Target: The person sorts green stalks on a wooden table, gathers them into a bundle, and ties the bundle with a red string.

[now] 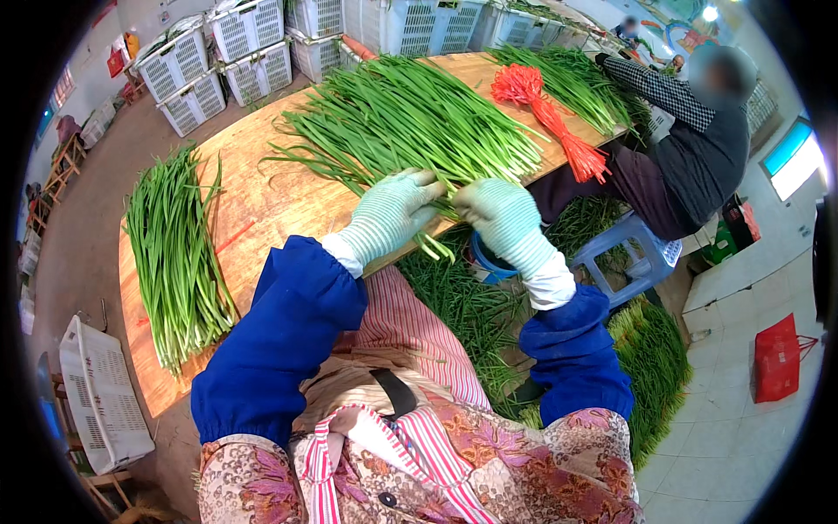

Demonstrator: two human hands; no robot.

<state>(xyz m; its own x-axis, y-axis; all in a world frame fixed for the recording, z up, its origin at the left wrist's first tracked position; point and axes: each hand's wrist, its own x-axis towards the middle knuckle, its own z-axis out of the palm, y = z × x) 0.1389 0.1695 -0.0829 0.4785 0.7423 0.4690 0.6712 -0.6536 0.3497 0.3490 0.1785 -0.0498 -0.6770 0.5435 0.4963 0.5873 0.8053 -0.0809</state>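
A broad pile of garlic chives [419, 118] lies on the wooden tabletop [281, 190], pale stalk ends to the right. At its near edge, my left hand [396, 209], in a striped knit glove, is closed around a few chive stalks [433, 246]; their cut ends poke out below the fingers. Close beside it, my gloved right hand [501, 219] curls its fingertips onto stalks at the same spot; the fingertips are partly hidden. A separate bundle of chives [177, 262] rests at the table's left end. Red plastic ties [546, 111] lie right of the pile.
A co-worker [687, 144] sits at the right beside more chives [563, 82]. Below are a blue bucket [488, 259], a blue plastic stool [628, 255] and heaped greens [648, 367]. White crates [252, 52] are stacked behind; another crate [105, 393] stands at left.
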